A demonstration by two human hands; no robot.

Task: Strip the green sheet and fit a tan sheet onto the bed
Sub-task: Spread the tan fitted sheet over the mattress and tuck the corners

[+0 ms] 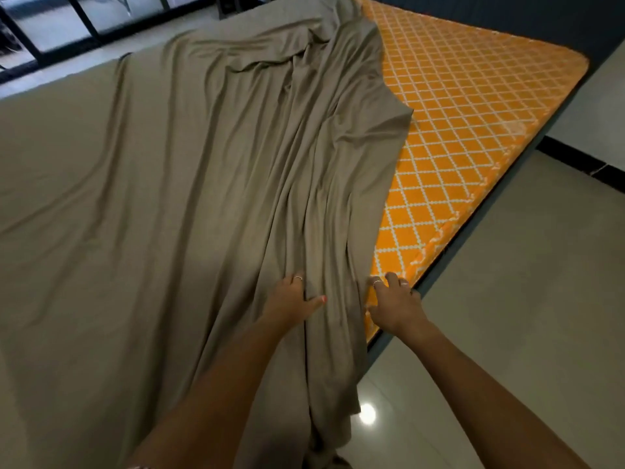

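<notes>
A tan sheet [169, 184] lies spread over most of the bed, bunched into long folds down its right side. To the right of it the orange mattress [466, 106] with a white diamond pattern is bare. My left hand [294, 299] rests on the folds near the bed's near edge, fingers buried in the cloth and thumb out to the right. My right hand [394, 301] sits at the sheet's right edge over the mattress, fingers spread and bent, its thumb side touching the fabric. No green sheet is in view.
Pale glossy floor tiles [507, 316] run along the right of the bed, with a light reflection near the hanging sheet. A dark headboard [507, 18] stands at the far end. Dark-framed glass panels [50, 25] are at the far left.
</notes>
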